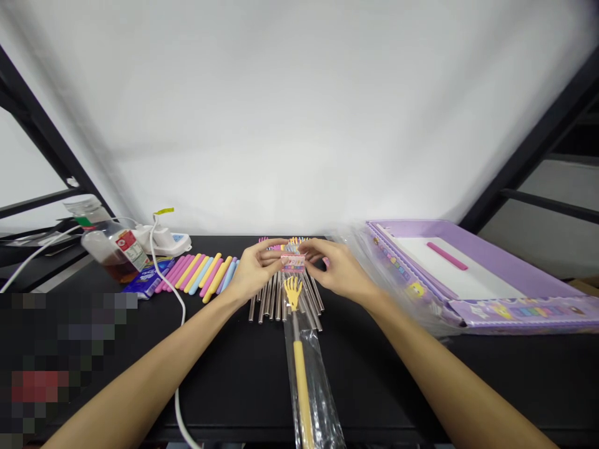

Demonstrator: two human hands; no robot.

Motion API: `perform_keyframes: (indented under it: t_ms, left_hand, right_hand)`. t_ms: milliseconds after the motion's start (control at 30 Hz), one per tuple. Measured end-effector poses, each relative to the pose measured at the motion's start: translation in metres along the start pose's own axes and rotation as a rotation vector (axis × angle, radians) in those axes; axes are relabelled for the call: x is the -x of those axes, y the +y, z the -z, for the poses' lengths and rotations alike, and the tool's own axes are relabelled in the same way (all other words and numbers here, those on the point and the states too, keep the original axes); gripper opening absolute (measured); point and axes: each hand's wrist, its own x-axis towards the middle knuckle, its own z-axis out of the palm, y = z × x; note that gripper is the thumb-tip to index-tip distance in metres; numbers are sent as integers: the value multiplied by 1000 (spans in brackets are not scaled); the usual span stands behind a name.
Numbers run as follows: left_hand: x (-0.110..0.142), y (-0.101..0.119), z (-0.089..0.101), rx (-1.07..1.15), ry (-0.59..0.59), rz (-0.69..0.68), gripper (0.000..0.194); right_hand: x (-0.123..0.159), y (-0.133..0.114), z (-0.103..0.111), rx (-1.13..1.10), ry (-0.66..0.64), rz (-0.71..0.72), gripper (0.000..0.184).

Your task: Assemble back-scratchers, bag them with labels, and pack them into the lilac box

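Observation:
Between my two hands is a small pink printed card (293,263) at the top end of a clear plastic bag (322,390). My left hand (256,271) pinches the card's left side, and my right hand (340,272) has its fingers closed at the right edge. A yellow back scratcher (303,380) lies lengthwise in the bag, its claw just below the card and its handle toward me. Under and behind my hands is a pile of back scratcher rods (267,302) in shiny metal, with coloured claws at the far end, partly hidden by my fingers.
On the left lie several coloured handles (202,274), a blue packet (148,280), a tilted bottle (115,246) and a white power strip (180,242). A white cable (180,374) runs toward the front edge. At right sits a purple box (510,312) holding a pink stick (447,255).

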Motion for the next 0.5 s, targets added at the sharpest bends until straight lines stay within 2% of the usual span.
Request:
perform_keyframes:
  t_ms: [167, 500]
  left_hand:
    - [0, -1, 0, 12, -10, -7, 50]
    - [1, -4, -1, 1, 10, -1, 51]
  right_hand:
    - [1, 2, 0, -20, 20, -26, 21]
    - [2, 3, 1, 94, 16, -63, 10]
